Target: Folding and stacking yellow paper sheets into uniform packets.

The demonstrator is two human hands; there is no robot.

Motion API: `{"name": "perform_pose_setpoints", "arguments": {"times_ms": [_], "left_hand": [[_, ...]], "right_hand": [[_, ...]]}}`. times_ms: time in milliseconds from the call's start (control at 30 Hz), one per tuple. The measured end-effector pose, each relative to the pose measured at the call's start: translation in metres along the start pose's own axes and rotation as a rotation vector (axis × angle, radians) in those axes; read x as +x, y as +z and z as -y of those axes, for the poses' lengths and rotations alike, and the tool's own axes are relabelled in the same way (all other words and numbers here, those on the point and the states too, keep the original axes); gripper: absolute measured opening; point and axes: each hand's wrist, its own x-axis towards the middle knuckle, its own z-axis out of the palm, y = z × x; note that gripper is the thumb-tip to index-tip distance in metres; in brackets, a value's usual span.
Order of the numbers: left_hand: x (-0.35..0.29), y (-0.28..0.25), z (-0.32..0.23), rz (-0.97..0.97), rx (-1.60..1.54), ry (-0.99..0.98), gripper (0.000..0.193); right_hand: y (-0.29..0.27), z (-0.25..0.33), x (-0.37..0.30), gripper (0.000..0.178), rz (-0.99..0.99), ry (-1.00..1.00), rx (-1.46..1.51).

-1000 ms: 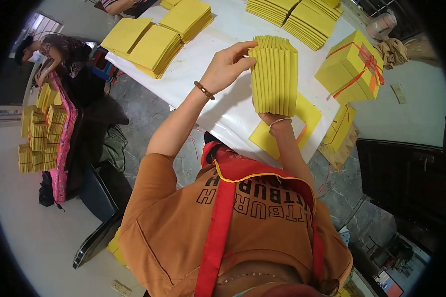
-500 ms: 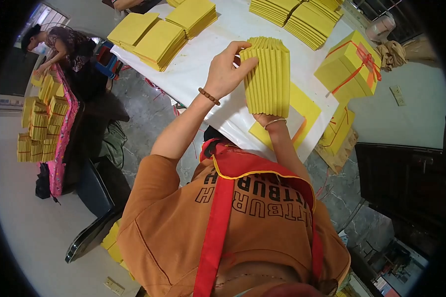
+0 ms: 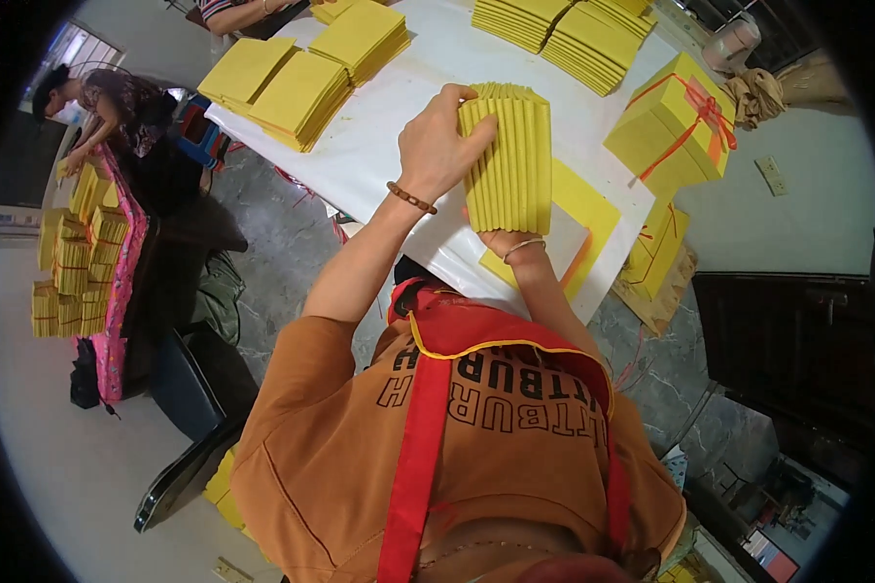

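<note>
A bundle of yellow folded paper (image 3: 510,165) is held upright over the near edge of the table, its folded edges facing me in vertical ridges. My left hand (image 3: 442,141) grips its upper left side, thumb across the front and fingers at the top edge. Under its lower end is my right hand (image 3: 506,243), which supports it; the fingers are mostly hidden behind the paper. Beneath the bundle, a flat yellow sheet (image 3: 593,209) lies on the white-covered table (image 3: 399,126), partly overlapped by a pale panel with an orange edge.
Stacks of yellow paper stand at the far left (image 3: 301,97) and far right (image 3: 593,49). A yellow packet tied with red ribbon (image 3: 676,121) sits at the right corner. One person's striped sleeve shows at the far edge; another person (image 3: 117,107) bends over a pink-covered table with bundles.
The view has shifted slightly, and the bundle has tilted a little in my grip. Both hands keep hold of it. The striped sleeve at the far edge shows more.
</note>
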Motion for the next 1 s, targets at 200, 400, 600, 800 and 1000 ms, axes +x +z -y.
{"name": "perform_pose_setpoints", "arguments": {"times_ms": [200, 400, 600, 800, 1000], "left_hand": [[0.007, 0.002, 0.009, 0.02, 0.021, -0.028, 0.041], [0.011, 0.003, 0.011, 0.066, -0.022, -0.073, 0.043], [0.01, 0.011, 0.027, 0.054, -0.139, -0.041, 0.042], [0.011, 0.014, 0.037, 0.058, -0.293, -0.046, 0.046], [0.003, 0.03, 0.043, 0.136, -0.737, -0.103, 0.078]], "right_hand": [[0.043, -0.011, 0.002, 0.052, -0.17, -0.041, -0.118], [0.032, -0.008, 0.0, 0.055, -0.218, -0.043, 0.091], [0.038, -0.004, 0.008, 0.05, -0.187, -0.032, 0.151], [0.045, -0.001, 0.018, 0.043, -0.276, -0.085, 0.231], [0.054, -0.005, 0.023, 0.04, -0.269, -0.201, 0.196]]}}
